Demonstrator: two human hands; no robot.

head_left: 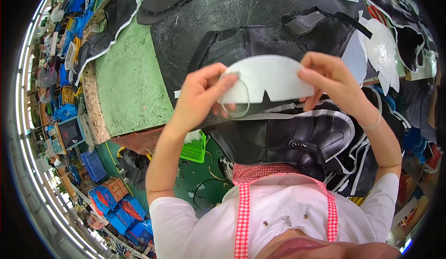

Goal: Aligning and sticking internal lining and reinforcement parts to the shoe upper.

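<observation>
Floor basket (198,153), scraps (191,136) perhaps, below hands (199,91).

White piece (272,77): stiff, card- or plastic-like, smooth, soft sheen
Ring (249,98): apparently metal, smooth
Black panel (251,138), 6 o'clock from the white piece: leather-like, glossy, creased
Tabletop (130,89), 9 o'clock: green, worn, rough, matt
Mat (220,10), 11 o'clock: dull black, scuffed
Basket (197,150), 7 o'clock: bright green plastic
Apron (242,217), 6 o'clock: checked cloth, matt
</observation>
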